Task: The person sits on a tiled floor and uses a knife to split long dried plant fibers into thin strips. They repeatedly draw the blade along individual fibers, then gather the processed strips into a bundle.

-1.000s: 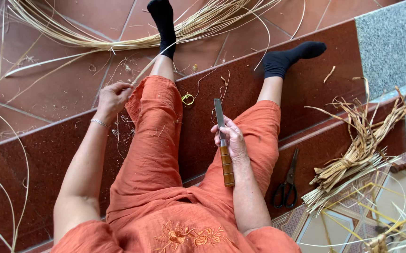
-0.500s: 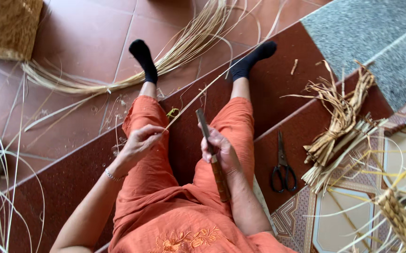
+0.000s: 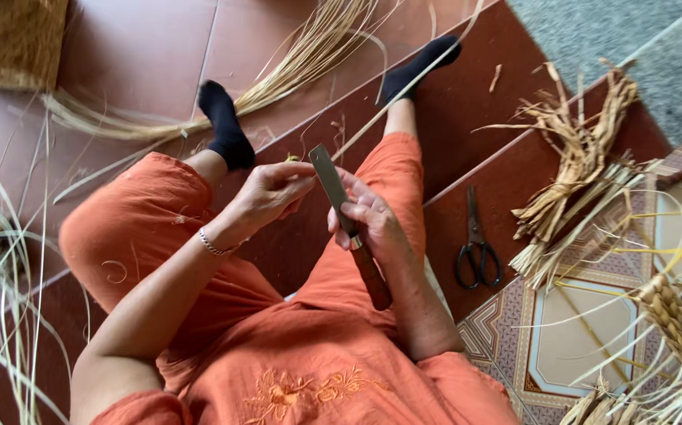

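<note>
Person seated on red floor tiles (image 3: 144, 47), legs stretched away, orange trousers, black socks. Right hand (image 3: 372, 224) clamped around a knife (image 3: 349, 224) with a flat grey blade and a brown wooden handle; the handle sticks out toward the body, the blade points up and away, tilted a little left. Left hand (image 3: 266, 193) sits just left of the blade, fingers curled together, fingertips at or almost at the blade's edge; whether they pinch anything I cannot tell. A thin bracelet (image 3: 213, 245) on the left wrist. A long pale reed strip (image 3: 404, 86) runs from near the hands out past the right foot. Loose bundle of pale reeds (image 3: 302, 63) on the far floor beyond the left foot. Black scissors (image 3: 476, 244) lie on the dark step to the right, well apart from the hands. Further right, a heap of dried straw bundles (image 3: 577, 165). Part-woven braided piece (image 3: 679, 323) at near right.
</note>
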{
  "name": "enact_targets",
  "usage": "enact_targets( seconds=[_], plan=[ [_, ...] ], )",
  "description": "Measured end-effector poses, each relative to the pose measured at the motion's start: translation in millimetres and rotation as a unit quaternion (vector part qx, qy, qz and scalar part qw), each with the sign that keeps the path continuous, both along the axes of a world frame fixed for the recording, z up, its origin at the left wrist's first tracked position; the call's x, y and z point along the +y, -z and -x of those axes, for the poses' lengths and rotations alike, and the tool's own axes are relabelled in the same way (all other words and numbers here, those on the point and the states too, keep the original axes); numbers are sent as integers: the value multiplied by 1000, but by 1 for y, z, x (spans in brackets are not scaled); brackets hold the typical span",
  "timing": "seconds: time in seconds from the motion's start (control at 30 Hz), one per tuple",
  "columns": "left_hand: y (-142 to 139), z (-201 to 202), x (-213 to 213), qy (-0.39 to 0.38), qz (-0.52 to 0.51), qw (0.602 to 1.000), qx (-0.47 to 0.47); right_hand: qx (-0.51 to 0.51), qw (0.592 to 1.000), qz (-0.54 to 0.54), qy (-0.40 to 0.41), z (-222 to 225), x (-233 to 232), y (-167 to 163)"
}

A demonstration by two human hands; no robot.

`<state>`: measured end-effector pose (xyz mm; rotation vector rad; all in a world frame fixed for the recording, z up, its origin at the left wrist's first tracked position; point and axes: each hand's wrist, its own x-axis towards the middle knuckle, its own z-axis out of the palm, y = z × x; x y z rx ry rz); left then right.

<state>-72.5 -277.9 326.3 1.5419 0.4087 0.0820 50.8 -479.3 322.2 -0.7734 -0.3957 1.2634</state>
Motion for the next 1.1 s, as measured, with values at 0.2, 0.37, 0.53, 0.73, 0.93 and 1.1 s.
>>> enact_targets(
  seconds=[0.2, 0.37, 0.53, 0.73, 0.93, 1.1],
  plan=[
    [20, 26, -11, -7, 21, 1000, 17, -40, 997, 71, -4, 7, 11, 14],
    [25, 47, -9, -3, 27, 999, 42, -70, 992, 105, 12, 1, 18, 31],
    [35, 53, 1, 18, -29, 999, 43, -66, 991, 88, 79, -26, 28, 49],
    [50, 59, 16, 1, 125, 991, 44, 18, 990, 67, 122, -39, 30, 62],
    [66, 65, 27, 28, 145, 987, 63, 72, 990, 71, 102, -32, 32, 74],
    [75, 64, 21, 66, 107, 988, 87, 95, 990, 70, 82, -37, 19, 83]
  ],
)
